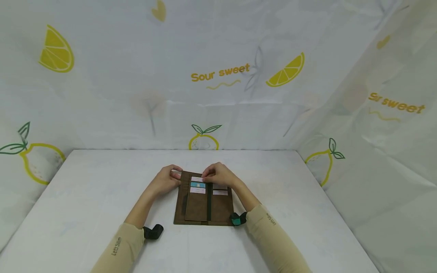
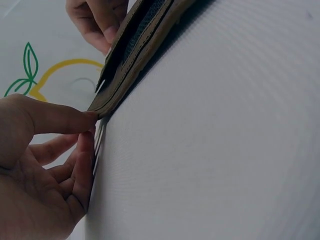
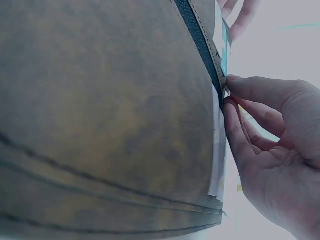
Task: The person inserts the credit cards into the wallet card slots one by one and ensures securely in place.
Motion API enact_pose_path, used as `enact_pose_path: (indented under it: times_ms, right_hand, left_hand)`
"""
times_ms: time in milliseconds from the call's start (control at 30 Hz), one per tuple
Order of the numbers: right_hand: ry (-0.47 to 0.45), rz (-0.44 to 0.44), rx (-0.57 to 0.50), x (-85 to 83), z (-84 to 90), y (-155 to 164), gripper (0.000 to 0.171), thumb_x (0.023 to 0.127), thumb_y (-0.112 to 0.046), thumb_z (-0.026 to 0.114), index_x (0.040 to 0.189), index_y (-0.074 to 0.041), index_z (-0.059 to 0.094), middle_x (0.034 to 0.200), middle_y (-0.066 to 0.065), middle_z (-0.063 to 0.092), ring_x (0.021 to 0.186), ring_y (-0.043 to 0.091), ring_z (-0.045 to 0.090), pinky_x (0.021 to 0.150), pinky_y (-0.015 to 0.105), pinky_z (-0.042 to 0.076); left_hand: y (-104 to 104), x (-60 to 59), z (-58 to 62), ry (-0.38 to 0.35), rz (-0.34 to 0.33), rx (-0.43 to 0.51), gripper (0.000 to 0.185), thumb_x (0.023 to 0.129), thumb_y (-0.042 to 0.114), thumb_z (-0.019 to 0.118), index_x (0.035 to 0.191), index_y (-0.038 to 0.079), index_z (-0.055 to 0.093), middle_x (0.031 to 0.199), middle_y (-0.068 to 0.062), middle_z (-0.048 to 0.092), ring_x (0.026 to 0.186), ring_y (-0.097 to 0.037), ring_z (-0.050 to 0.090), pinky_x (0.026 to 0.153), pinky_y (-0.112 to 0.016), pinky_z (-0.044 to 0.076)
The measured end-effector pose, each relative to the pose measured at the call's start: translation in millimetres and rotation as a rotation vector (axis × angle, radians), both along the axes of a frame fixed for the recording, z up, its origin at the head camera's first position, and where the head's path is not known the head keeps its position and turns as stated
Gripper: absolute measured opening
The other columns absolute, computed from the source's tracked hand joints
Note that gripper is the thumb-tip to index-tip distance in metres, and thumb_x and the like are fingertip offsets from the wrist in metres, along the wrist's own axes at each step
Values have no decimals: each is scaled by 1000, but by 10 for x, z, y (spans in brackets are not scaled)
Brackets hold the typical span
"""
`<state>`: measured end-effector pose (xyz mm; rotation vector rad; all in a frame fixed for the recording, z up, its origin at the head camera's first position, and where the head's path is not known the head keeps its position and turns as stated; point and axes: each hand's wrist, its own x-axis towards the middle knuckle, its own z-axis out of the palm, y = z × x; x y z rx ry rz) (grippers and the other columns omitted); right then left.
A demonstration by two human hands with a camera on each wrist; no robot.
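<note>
Near edge of the table [image 1: 85,197]: both forearms in beige sleeves, a dark wrist strap at each cuff.

Mid-table: brown wallet [image 1: 203,206] lies open and flat, long side running away from the person, dark green strip down its spine. Card slots at the far end hold a few cards [image 1: 198,185]: white, teal, pinkish.

Left hand [image 1: 166,180] sits at the wallet's far left corner; thumb [image 2: 60,119] and fingers curled onto the edge, pinching it. The left wrist view shows the thumb tip touching the leather corner.

Right hand [image 1: 218,175] is on the far end over the card slots, fingers bent, tips on the top card. In the right wrist view the fingertips [image 3: 235,82] press against the card edges beside the green strip; gripping or only touching, can't tell.

Behind: white lemon-print cloth [image 1: 218,76] as backdrop on three sides, lettered "Sour sweet".
</note>
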<state>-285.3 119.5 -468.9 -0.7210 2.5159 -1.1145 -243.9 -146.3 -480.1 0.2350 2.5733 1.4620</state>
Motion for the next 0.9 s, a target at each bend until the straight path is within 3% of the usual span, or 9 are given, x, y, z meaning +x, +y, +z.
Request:
enact_pose_path:
  times_ms: [367, 600, 900]
  right_hand:
    - [-13, 27, 34, -25, 67, 17, 15, 102, -15, 76, 110, -5, 82, 107, 10, 83, 92, 8, 72, 85, 24, 58]
    - [17, 31, -7, -17, 78, 53, 18, 103, -13, 73, 113, -1, 82, 109, 15, 83, 93, 11, 75, 82, 20, 55]
    - [66, -6, -45, 37, 64, 146, 17, 103, -13, 72, 112, -2, 81, 109, 15, 82, 95, 15, 77, 85, 23, 58]
  left_hand:
    - [14, 14, 24, 1, -1, 13, 42, 89, -1, 74, 130, -6, 65, 100, -15, 71, 87, -21, 65, 77, -29, 49]
    - [38, 17, 54, 5, -12, 20, 42, 88, -2, 74, 128, -7, 65, 99, -15, 71, 87, -22, 65, 77, -30, 50]
    - [20, 11, 32, 3, -5, 14, 43, 88, 0, 76, 129, -7, 65, 96, -13, 71, 86, -20, 65, 77, -29, 49]
